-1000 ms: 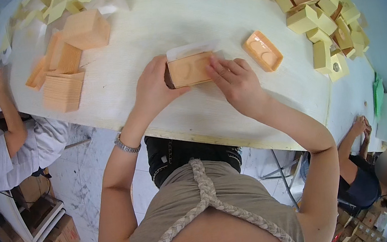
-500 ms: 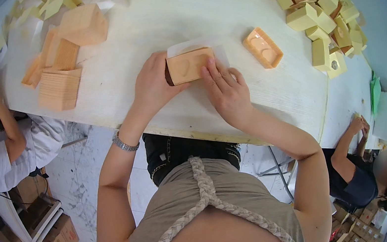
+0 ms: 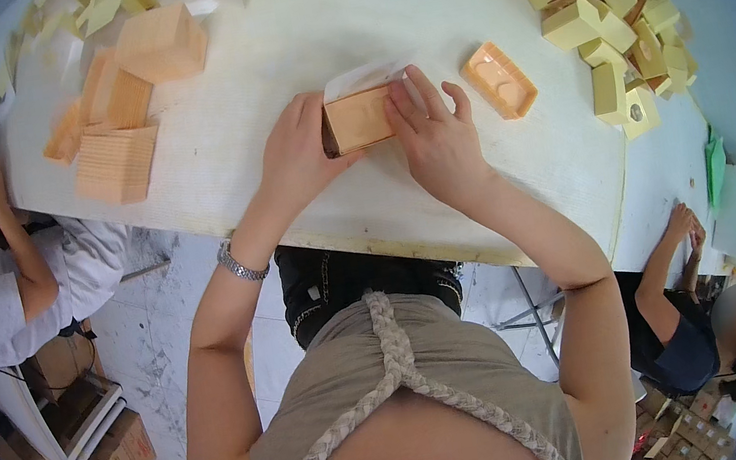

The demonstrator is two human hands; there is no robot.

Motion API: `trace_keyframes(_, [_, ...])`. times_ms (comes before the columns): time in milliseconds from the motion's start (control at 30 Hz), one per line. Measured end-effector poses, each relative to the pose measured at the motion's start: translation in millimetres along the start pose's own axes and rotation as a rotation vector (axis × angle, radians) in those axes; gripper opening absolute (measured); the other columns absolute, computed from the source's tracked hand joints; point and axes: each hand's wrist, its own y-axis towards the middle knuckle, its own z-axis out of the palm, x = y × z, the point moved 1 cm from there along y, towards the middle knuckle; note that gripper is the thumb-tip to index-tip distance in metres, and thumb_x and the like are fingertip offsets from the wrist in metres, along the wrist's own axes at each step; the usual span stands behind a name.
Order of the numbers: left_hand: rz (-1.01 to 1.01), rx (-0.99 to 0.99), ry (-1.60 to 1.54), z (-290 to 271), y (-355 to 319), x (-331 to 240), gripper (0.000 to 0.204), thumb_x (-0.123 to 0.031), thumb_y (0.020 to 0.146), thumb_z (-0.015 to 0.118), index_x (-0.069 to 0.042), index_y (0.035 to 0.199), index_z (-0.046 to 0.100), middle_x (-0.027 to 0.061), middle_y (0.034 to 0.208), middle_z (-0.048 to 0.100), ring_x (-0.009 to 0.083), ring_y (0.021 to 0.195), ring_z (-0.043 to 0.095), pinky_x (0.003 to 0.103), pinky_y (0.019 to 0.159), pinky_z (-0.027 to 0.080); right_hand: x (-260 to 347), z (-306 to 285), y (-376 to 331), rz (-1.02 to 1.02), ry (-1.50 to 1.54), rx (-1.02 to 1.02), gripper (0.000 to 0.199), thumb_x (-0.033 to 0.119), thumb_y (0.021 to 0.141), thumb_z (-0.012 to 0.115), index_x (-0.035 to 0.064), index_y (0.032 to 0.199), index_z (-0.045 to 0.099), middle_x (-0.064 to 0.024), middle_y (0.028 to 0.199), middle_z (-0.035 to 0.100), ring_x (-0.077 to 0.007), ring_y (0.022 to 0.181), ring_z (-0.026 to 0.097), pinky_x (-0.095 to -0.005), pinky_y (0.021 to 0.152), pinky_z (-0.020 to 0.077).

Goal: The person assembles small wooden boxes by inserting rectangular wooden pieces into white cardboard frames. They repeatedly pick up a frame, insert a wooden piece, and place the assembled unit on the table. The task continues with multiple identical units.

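A small tan paper box (image 3: 359, 119) is held just above the white table, a translucent sheet (image 3: 358, 81) standing along its far side. My left hand (image 3: 304, 149) is closed round the box's left end, thumb along its near edge. At the right end, my right hand (image 3: 442, 138) has its fingertips on the box and beside the sheet, outer fingers spread; its thumb is hidden. Apart from my hands, to the right, lies a shallow orange tray (image 3: 498, 81) with moulded hollows.
Wood-grain boxes (image 3: 118, 163) stand at left, with blurred yellow pieces (image 3: 101, 5) behind. A heap of pale yellow box inserts (image 3: 609, 27) covers the far right of the table (image 3: 279, 15). One person (image 3: 24, 281) sits at left, another (image 3: 668, 328) at lower right.
My right hand has shifted slightly right and its fingers have lifted and spread along the box's right end. The box has tilted a little; my left hand keeps its hold.
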Motion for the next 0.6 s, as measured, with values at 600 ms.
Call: trace_keyframes(600, [0.099, 0.365, -0.028, -41, 23, 3, 0.068, -0.014, 0.067, 0.08, 0.0, 0.126, 0.05, 0.0207, 0.128, 0.053, 0.0387, 0.115, 0.051, 0.043, 0.096, 0.045, 17, 12, 16, -0.001, 0.404, -0.158, 0.038, 0.011, 0.076, 0.067, 0.0132, 0.113, 0.062, -0.0035, 0.115, 0.056, -0.0227, 0.111, 0.05, -0.0546, 0.092, 0.0317])
